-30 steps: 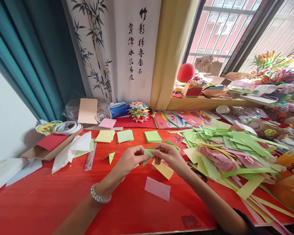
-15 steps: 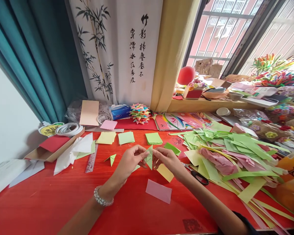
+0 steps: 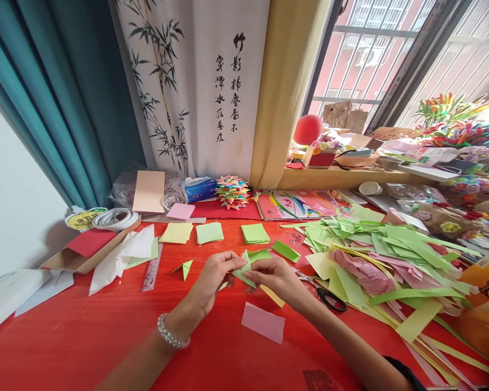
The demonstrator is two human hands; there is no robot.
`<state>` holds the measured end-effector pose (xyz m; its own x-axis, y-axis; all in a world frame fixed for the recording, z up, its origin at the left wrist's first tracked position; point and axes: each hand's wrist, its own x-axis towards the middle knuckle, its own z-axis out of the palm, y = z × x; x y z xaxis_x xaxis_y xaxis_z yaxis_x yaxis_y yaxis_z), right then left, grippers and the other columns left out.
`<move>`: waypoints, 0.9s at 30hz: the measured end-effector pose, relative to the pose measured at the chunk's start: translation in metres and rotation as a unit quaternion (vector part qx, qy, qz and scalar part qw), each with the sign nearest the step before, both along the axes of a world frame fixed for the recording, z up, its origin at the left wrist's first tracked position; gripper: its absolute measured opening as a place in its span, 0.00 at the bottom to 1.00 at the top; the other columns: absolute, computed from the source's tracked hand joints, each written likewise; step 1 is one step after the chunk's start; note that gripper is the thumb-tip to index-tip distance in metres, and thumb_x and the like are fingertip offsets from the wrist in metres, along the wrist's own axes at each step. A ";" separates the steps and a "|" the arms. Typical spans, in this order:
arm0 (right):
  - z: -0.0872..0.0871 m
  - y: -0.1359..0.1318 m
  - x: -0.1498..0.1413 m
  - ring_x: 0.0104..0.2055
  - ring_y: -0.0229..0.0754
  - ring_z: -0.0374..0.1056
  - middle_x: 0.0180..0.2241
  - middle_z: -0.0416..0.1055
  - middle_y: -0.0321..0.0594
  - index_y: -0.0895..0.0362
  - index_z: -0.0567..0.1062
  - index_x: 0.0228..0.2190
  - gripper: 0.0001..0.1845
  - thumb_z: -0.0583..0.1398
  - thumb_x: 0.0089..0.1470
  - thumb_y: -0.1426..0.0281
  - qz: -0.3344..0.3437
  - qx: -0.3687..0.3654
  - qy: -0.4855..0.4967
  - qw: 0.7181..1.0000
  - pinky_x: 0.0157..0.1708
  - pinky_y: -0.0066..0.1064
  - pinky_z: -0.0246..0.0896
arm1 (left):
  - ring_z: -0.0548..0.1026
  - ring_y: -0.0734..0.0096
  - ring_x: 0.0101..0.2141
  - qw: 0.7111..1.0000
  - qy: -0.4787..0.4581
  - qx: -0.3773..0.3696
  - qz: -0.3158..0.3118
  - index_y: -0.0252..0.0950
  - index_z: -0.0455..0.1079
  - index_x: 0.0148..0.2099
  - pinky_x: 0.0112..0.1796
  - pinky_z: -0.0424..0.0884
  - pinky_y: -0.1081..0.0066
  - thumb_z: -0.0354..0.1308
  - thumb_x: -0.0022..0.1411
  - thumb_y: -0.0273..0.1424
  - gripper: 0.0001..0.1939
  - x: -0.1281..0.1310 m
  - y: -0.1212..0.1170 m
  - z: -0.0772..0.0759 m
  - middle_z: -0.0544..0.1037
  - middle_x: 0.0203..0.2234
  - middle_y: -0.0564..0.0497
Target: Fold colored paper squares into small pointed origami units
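A small folded piece of light green paper [image 3: 244,271] is held between both hands over the red table [image 3: 155,336]. My left hand [image 3: 215,279] pinches its left side, and my right hand [image 3: 272,276] grips the right side. Just beyond my right hand lie green paper pieces [image 3: 286,251]. A yellow paper [image 3: 272,296] shows partly beneath that hand. Nearer to me is a pink paper rectangle [image 3: 263,322]. Left of my left hand sits a small folded green paper piece [image 3: 184,268].
Stacks of yellow paper [image 3: 176,232], pale green paper [image 3: 209,232] and green paper [image 3: 255,233] lie behind my hands. Black-handled scissors [image 3: 331,300] rest beside a heap of paper strips [image 3: 383,260] at right. A ruler [image 3: 151,267] and a cardboard tray [image 3: 83,262] are at left.
The folded green paper has turned from an upright pointed shape to a tilted one. My right hand has shifted slightly left and down, its fingers now covering more of the paper.
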<state>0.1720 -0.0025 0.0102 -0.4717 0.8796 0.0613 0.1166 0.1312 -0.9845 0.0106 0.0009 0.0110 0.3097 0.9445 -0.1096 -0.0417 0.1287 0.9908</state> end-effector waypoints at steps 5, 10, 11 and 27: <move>0.001 0.001 -0.001 0.25 0.40 0.69 0.20 0.72 0.38 0.58 0.76 0.24 0.12 0.59 0.48 0.63 -0.028 -0.048 0.024 0.998 0.29 0.30 0.63 | 0.69 0.67 0.39 0.978 0.116 0.168 0.042 0.38 0.66 0.39 0.35 0.68 0.70 0.53 0.57 0.38 0.11 0.001 0.000 0.004 0.70 0.36 0.48; 0.004 0.004 0.001 0.26 0.39 0.69 0.22 0.72 0.37 0.58 0.78 0.25 0.12 0.60 0.46 0.63 -0.048 -0.073 0.085 0.993 0.32 0.32 0.66 | 0.43 0.62 0.60 0.866 0.279 0.414 -0.037 0.47 0.65 0.51 0.56 0.47 0.58 0.48 0.62 0.32 0.16 -0.007 0.005 0.006 0.56 0.59 0.55; 0.004 0.004 0.001 0.27 0.40 0.69 0.23 0.73 0.38 0.58 0.78 0.26 0.12 0.60 0.46 0.62 -0.049 -0.072 0.091 0.992 0.33 0.33 0.66 | 0.43 0.63 0.60 0.854 0.294 0.427 -0.056 0.47 0.64 0.52 0.57 0.45 0.57 0.47 0.62 0.31 0.16 -0.009 0.006 0.006 0.57 0.58 0.56; -0.006 0.009 0.003 0.36 0.42 0.68 0.36 0.71 0.42 0.57 0.72 0.34 0.15 0.59 0.48 0.59 -0.117 0.063 0.033 0.991 0.33 0.33 0.66 | 0.71 0.63 0.44 0.970 0.131 0.206 0.020 0.38 0.67 0.43 0.43 0.66 0.68 0.53 0.57 0.37 0.13 -0.005 0.005 0.005 0.74 0.42 0.49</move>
